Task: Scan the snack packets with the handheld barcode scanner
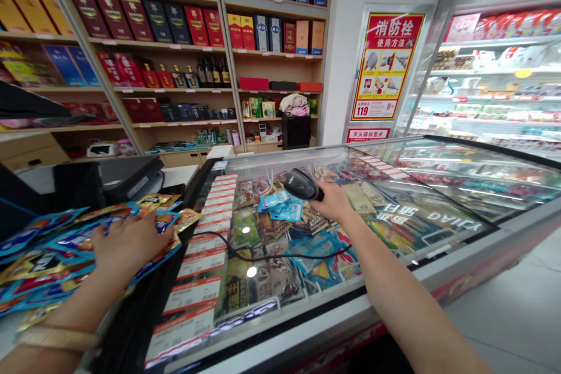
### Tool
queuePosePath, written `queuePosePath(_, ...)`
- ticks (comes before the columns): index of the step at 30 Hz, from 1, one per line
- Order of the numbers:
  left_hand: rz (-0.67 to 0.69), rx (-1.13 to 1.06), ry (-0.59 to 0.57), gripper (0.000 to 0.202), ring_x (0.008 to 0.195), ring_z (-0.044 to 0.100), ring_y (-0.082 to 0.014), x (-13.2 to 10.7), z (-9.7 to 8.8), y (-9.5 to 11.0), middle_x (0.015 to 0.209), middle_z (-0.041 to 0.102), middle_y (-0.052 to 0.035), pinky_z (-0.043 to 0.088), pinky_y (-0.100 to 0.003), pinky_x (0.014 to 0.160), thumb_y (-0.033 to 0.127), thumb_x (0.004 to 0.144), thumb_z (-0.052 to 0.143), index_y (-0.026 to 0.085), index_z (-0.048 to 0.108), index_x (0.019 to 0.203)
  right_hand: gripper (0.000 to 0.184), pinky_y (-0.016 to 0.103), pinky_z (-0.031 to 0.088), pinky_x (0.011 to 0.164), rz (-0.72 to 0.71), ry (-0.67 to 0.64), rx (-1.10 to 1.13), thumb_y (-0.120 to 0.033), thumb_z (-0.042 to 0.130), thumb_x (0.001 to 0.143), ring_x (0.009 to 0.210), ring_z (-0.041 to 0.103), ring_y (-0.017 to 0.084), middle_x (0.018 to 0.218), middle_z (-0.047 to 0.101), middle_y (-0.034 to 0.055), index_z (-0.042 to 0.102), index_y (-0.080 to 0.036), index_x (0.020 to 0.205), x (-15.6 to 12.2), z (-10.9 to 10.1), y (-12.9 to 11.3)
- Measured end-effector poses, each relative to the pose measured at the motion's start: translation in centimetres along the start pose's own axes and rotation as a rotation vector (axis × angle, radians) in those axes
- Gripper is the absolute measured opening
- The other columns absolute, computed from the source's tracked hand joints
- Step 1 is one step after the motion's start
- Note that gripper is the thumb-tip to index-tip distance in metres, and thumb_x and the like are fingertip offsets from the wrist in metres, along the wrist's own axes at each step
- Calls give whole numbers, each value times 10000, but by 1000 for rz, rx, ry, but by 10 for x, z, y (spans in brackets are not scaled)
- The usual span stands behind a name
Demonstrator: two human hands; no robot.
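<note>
Right hand grips black plastic handheld scanner.
At eight o'clock, left hand lies on glossy blue-and-gold packets; grip unclear.

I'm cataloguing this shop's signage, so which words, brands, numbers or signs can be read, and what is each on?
"消防栓 使用方法": wall poster
"119": bottom of that poster
"灭火器放置点": red sign beneath it
Flipped lettering, not surely readable: freezer glass
Too small or blurred to read surely: price labels, shelf boxes, packets under the left hand, marking on the scanner.
</note>
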State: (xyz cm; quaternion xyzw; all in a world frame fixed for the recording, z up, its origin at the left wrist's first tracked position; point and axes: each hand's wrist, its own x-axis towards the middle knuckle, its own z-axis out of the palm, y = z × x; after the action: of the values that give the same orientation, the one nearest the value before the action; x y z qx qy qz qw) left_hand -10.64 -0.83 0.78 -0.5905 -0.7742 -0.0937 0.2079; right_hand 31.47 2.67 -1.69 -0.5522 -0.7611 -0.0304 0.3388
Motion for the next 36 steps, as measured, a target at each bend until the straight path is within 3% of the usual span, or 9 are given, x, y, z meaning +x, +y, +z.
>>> queuePosePath(3, -4, -118, 79, 459, 1035, 584, -425, -4, -9, 5, 961, 680, -136, 400, -598, 907, 619, 724, 491, 224, 587, 937, 297, 290, 461, 719, -56, -7, 34, -304, 632, 709, 835, 663, 236, 895, 725, 66, 679, -201, 983, -2, 2, -7)
queuePosePath(5, -38, -338, 65, 470, 1080, 569, -422, -7, -17, 14, 1075, 666, -132, 424, -573, 913, 563, 713, 535, 220, 576, 1033, 274, 277, 457, 712, -110, -29, 71, -288, 629, 708, 822, 665, 223, 890, 725, 58, 677, -202, 964, -3, 2, -13)
queuePosePath(10, -246, -1308, -154, 380, 947, 649, -270, -17, -26, 56, 987, 684, -89, 552, -398, 788, 501, 744, 516, 190, 584, 953, 270, 264, 455, 726, -263, -68, 164, -271, 630, 712, 843, 666, 210, 909, 725, 60, 673, -199, 968, -7, 2, -31)
queuePosePath(13, -363, -1585, -360, 329, 756, 680, -232, -25, -22, 81, 794, 689, -72, 568, -347, 624, 495, 756, 529, 176, 564, 831, 251, 256, 446, 710, -314, -107, 163, -269, 648, 703, 824, 661, 202, 900, 726, 56, 674, -199, 942, -9, 5, -37)
queuePosePath(15, -368, -1572, -456, 295, 679, 677, -226, -30, -18, 94, 731, 692, -66, 543, -318, 543, 463, 752, 565, 180, 576, 836, 245, 252, 436, 692, -336, -128, 153, -279, 654, 708, 809, 659, 198, 891, 726, 52, 672, -197, 938, -11, 6, -39)
queuePosePath(18, -295, -1478, -499, 311, 635, 665, -226, -38, -13, 106, 722, 704, -65, 494, -289, 470, 425, 717, 622, 178, 610, 905, 268, 252, 429, 698, -368, -147, 144, -306, 658, 727, 835, 661, 201, 907, 725, 51, 667, -198, 973, -11, 5, -40)
queuePosePath(22, -170, -1303, -428, 342, 509, 593, -190, -45, -8, 110, 616, 667, -32, 425, -273, 428, 476, 693, 624, 172, 618, 849, 259, 256, 418, 695, -377, -187, 98, -331, 661, 736, 849, 659, 207, 892, 726, 48, 675, -207, 963, -12, 3, -43)
queuePosePath(27, -56, -1036, -292, 319, 506, 574, -188, -46, 0, 108, 556, 634, -12, 426, -280, 492, 511, 720, 566, 196, 614, 720, 281, 255, 409, 693, -387, -255, 57, -316, 678, 721, 850, 657, 203, 916, 730, 33, 681, -231, 989, -12, 1, -49)
queuePosePath(36, 9, -823, -254, 316, 576, 604, -208, -46, 4, 109, 541, 630, -23, 406, -289, 542, 485, 777, 462, 224, 561, 629, 270, 252, 398, 678, -390, -287, 4, -341, 686, 729, 836, 652, 201, 900, 726, 38, 678, -223, 972, -12, 1, -53)
